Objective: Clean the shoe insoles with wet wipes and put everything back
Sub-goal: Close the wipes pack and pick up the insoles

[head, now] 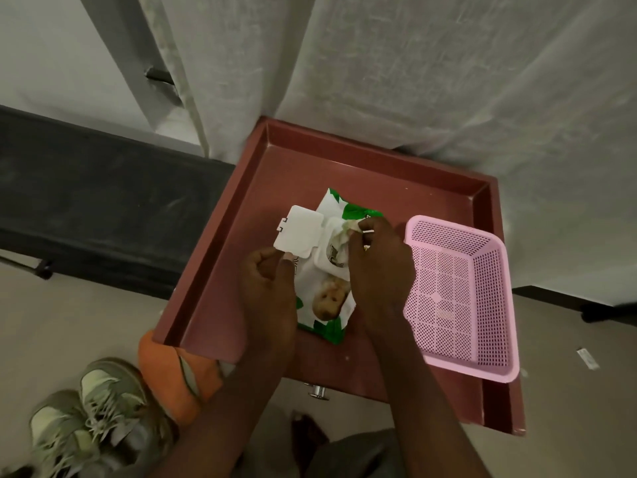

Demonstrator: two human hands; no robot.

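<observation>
Sneakers, pale grey-green laced pair (93, 419), down left of both grips. Left hand (267, 288) curled, pinching white plastic flip lid (299, 234) of green-and-white wet-wipe pack (327, 298) in reddish-brown open drawer (220, 270). Right hand (379, 267) pinching white wipe (343, 232) at pack's opening. Pink perforated plastic basket (458, 294) just right.

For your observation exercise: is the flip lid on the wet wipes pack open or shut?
Open. The white lid is swung back off the wipes pack, the left hand holds its edge, and the right hand pinches a wipe at the opening.
</observation>
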